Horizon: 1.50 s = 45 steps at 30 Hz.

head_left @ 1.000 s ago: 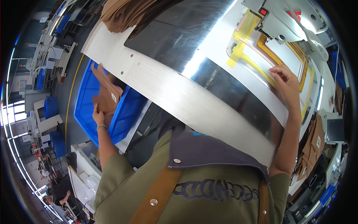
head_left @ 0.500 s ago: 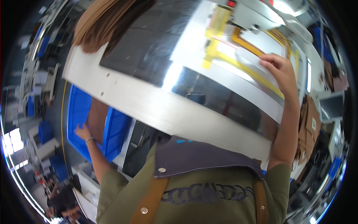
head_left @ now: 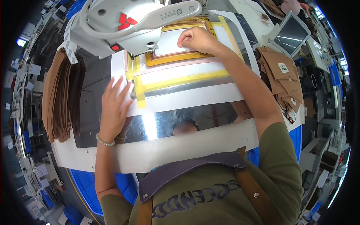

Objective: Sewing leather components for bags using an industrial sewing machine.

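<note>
On the pale worktable (head_left: 187, 144), brown pieces (head_left: 60, 93) lie left of the yellow frame (head_left: 168, 60); nearer it, the left hand (head_left: 112, 107) spreads over a white sheet (head_left: 187, 96); above the frame, the right hand (head_left: 200, 40) curls, whether gripping anything I cannot tell.

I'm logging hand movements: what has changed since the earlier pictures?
The left hand rose from the blue bin to the white sheet, having apparently released a brown piece. The right hand moved inward over the yellow frame. The brown stack stayed put.
</note>
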Tool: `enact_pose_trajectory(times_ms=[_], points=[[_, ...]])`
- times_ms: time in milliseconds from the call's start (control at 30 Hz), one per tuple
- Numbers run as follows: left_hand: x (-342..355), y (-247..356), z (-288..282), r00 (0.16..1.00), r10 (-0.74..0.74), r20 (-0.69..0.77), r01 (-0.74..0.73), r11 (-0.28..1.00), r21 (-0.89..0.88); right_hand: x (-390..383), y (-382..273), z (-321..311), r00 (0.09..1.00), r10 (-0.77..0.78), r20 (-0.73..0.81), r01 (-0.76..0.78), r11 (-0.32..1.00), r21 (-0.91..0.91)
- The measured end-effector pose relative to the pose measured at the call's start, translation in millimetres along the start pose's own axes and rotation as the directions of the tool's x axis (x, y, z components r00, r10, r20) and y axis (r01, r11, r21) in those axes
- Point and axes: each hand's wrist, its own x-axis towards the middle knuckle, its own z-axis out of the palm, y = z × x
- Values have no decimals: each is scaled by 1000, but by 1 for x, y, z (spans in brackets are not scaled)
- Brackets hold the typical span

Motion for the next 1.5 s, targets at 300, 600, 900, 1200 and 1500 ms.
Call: enact_pose_trajectory(times_ms=[300, 600, 900, 1200, 1500], points=[[76, 18, 47, 986, 162, 32, -164, 983, 82, -4, -9, -1, 997, 34, 65, -36, 999, 31], [86, 18, 55, 993, 116, 17, -117, 992, 46, 2, -21, 9, 995, -3, 102, -2, 999, 46], [85, 20, 56, 996, 85, -15, -84, 993, 78, -8, 8, -71, 999, -20, 41, 27, 985, -173], [86, 23, 56, 996, 88, -25, -87, 994, 66, -30, 19, -69, 993, -68, 97, 94, 952, -292], [87, 24, 53, 996, 87, 12, -88, 992, 86, -33, 15, -72, 984, -57, 168, 115, 926, -359]])
